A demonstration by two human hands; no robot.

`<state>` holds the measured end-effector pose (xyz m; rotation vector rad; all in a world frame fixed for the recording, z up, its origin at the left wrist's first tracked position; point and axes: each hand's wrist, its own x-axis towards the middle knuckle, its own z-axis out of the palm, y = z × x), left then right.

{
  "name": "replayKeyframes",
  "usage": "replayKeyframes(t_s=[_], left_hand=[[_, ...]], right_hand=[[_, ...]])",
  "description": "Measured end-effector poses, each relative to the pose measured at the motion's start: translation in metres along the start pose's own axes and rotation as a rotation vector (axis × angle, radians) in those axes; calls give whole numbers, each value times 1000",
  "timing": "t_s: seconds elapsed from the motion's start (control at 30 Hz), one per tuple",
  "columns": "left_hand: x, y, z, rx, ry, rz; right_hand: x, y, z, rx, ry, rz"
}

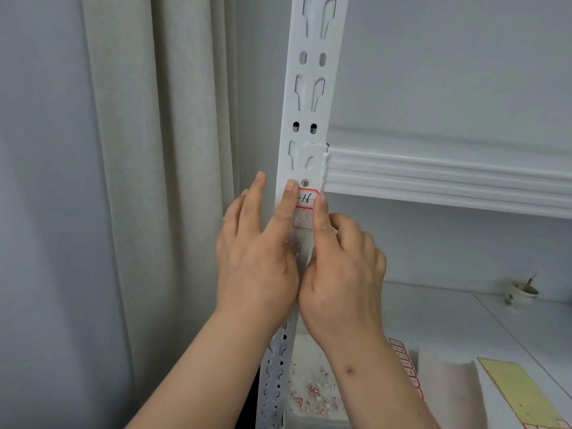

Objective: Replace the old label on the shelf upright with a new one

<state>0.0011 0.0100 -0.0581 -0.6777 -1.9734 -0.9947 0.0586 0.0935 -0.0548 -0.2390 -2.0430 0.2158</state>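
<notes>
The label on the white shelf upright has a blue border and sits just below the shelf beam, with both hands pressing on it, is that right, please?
Not quite: the border is red, not blue. The head view shows the label with a red border on the white shelf upright, just below the shelf beam, with fingers of the left hand and right hand pressing on it.

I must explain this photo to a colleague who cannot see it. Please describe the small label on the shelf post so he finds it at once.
Find the white slotted shelf upright in the middle, where the horizontal shelf beam joins it. Just below that joint sits the label, between the fingertips of the left hand and right hand. It alone has a red border and handwritten "16".
</notes>
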Motion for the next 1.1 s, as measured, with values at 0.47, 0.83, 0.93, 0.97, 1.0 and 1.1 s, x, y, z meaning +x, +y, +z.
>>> replayKeyframes(t_s=[0.47, 0.83, 0.93, 0.97, 1.0, 1.1], left_hand=[[-9, -10, 6, 156, 58, 87], [-12, -13, 12, 95, 96, 61], [-14, -13, 15, 92, 89, 57], [-13, -13, 13, 85, 86, 50], [-12, -13, 13, 72, 88, 59], [-11, -13, 8, 64, 86, 87]], right_hand=[[-7, -3, 7, -23, 59, 11], [-9, -2, 11, -15, 54, -1], [-9, -1, 13, -8, 36, 11], [-9, -1, 12, -2, 26, 21], [-10, -1, 12, -3, 27, 17], [-10, 4, 6, -8, 3, 16]])
